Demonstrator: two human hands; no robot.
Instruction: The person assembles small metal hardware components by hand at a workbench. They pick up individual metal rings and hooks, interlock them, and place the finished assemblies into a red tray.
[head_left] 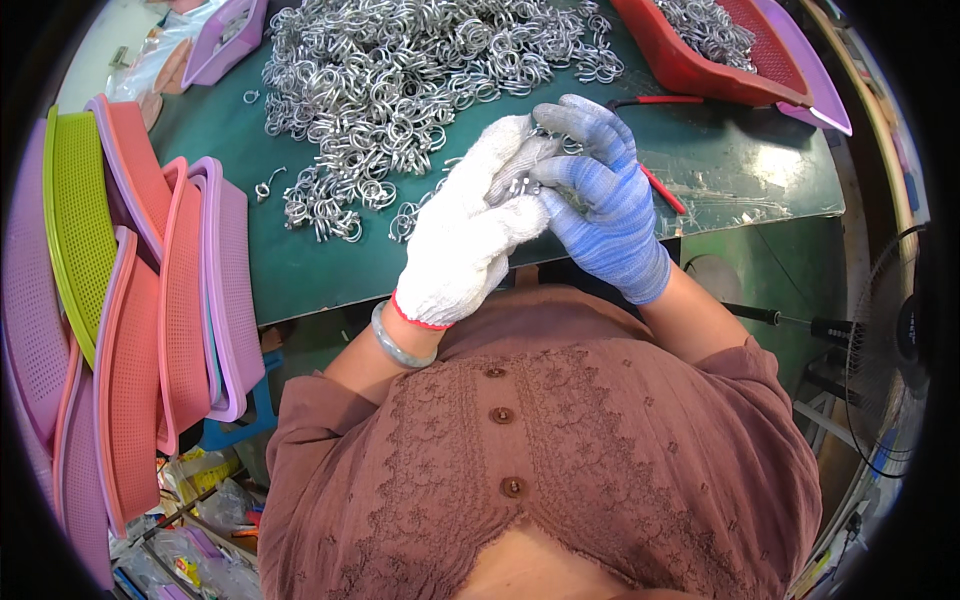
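Observation:
My left hand (pixel 465 220), in a white knit glove with a red cuff, is closed around several small silvery metal ring clips (pixel 522 187), whose ends poke out by the fingers. Pressed up to it from the right is my right hand (pixel 608 195) in a blue knit glove, fingers curled and pinching at a metal ring clip (pixel 572 146). The fingers partly hide these pieces. Just beyond both hands spreads a large heap of the same ring clips (pixel 390 85) on the green tabletop (pixel 720 165).
Red-handled pliers (pixel 660 188) lie partly behind my right hand. A red basket (pixel 690 75) holding more clips stands at the far right, a purple basket (pixel 225 45) at the far left. Stacked plastic baskets (pixel 135 380) crowd the left side. A black fan (pixel 885 330) stands at right.

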